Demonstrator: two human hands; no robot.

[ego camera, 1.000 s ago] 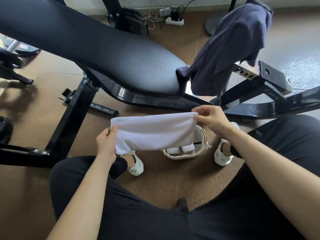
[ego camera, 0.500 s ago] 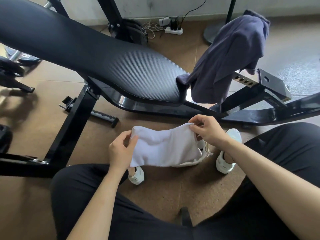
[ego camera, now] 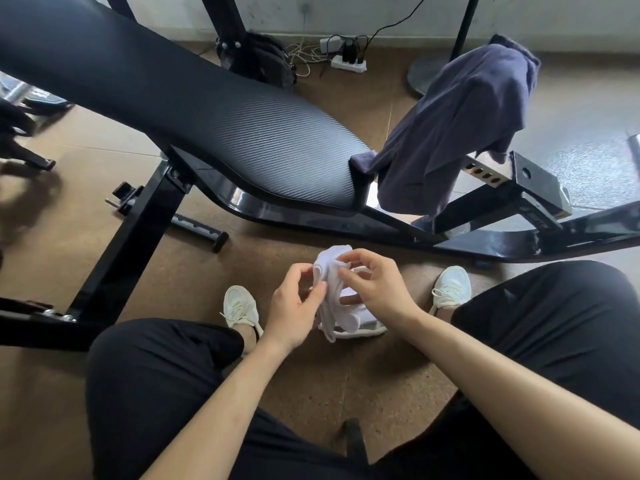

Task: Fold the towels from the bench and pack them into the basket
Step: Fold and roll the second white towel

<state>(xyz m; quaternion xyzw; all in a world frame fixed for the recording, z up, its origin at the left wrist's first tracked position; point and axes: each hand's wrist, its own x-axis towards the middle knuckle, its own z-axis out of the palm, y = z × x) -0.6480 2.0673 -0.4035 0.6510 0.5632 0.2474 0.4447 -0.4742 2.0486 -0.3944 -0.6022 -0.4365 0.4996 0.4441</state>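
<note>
A white towel (ego camera: 330, 289), folded into a narrow bundle, hangs between my two hands just above the small white woven basket (ego camera: 363, 331) on the floor between my feet. My left hand (ego camera: 294, 306) pinches the towel's left side. My right hand (ego camera: 374, 285) holds its upper right part, fingers curled over the fabric. The basket is mostly hidden by the towel and my hands; only its near rim shows, with white cloth inside. A dark purple towel (ego camera: 460, 126) is draped over the right end of the black padded bench (ego camera: 207, 112).
The bench's black steel frame (ego camera: 485, 237) runs across the floor just beyond the basket. My knees in black trousers flank the basket, with white shoes (ego camera: 240, 308) beside it. A power strip with cables (ego camera: 348, 62) and a stand base lie by the far wall.
The towel was stretched wide between my hands; my hands have come together, folding it into a narrow bundle, and lowered it onto the basket.
</note>
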